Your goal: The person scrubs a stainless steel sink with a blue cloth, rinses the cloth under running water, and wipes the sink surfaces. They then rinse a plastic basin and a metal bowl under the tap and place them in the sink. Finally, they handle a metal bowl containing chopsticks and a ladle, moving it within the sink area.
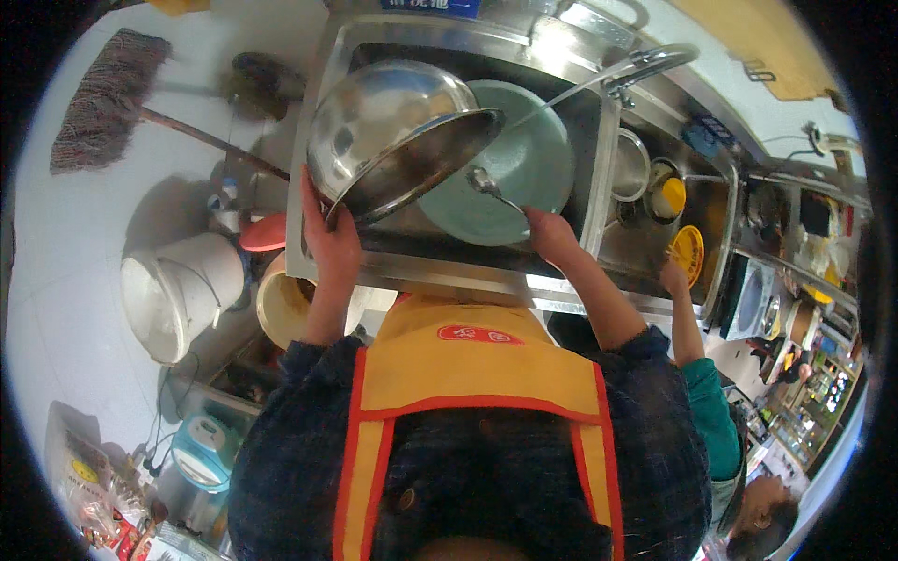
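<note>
My left hand (330, 235) grips the rim of a large stainless steel mixing bowl (393, 105), which is tilted on its side over the left basin of a steel sink (449, 263). In my right hand (554, 235) is a metal spoon (491, 184), its bowl end over a pale green plastic basin (533, 168). That basin sits in the sink, partly hidden behind the steel bowl. From the curved faucet (652, 56) at the upper right, a thin stream of water runs down into the green basin.
On the right a co-worker's hand (675, 277) holds a yellow colander (689, 256) in the neighbouring sink basin, beside a metal pot (665, 189). At left are a white bucket (175, 294), a cream bucket (277, 301) and a mop (112, 98) against the wall.
</note>
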The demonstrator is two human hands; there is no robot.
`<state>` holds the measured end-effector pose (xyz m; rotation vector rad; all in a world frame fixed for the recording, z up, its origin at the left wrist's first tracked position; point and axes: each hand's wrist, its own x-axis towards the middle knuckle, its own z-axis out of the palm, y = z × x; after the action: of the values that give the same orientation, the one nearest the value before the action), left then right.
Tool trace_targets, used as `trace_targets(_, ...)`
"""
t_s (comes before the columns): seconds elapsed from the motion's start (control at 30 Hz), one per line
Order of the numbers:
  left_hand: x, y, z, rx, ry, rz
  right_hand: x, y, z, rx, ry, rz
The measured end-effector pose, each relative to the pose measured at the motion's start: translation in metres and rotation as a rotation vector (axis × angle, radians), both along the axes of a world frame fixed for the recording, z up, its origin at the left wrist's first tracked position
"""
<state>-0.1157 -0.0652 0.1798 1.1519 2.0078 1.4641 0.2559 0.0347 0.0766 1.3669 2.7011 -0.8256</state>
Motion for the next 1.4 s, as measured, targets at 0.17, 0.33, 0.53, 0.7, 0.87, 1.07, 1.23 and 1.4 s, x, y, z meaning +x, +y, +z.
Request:
trace_targets(0.17,-0.002,-0.008,-0.022,0.061,-0.031,0.023,-0.032,0.032,-0.078,0.065,-0.372,0.12)
trace_targets(0.33,0.003,-0.014,0.008,-0.111,-0.006,0.064,-0.068,0.058,-0.114,0.212,-0.337,0.062)
trace_targets(0.53,0.011,0.0,0.008,-0.289,0.02,0.109,-0.104,0.072,-0.249,0.176,-0.519,-0.091)
trace_targets(0.7,0.01,-0.01,0.009,-0.262,0.05,0.143,-0.1,0.085,-0.194,0.37,-0.181,-0.085)
trace_targets(0.87,0.01,0.0,0.002,-0.22,0.182,0.131,-0.093,0.069,-0.233,0.307,-0.241,-0.23)
trace_targets(1.07,0.002,-0.001,0.002,-0.189,0.18,0.139,-0.101,0.091,-0.154,-0.144,-0.24,-0.355)
trace_targets(1.23,-0.001,0.0,-0.004,-0.17,0.069,0.144,-0.105,0.06,-0.133,0.079,-0.106,0.149)
trace_targets(1.4,-0.001,-0.007,-0.011,-0.145,-0.084,0.214,-0.074,0.117,-0.117,-0.907,0.503,-0.523)
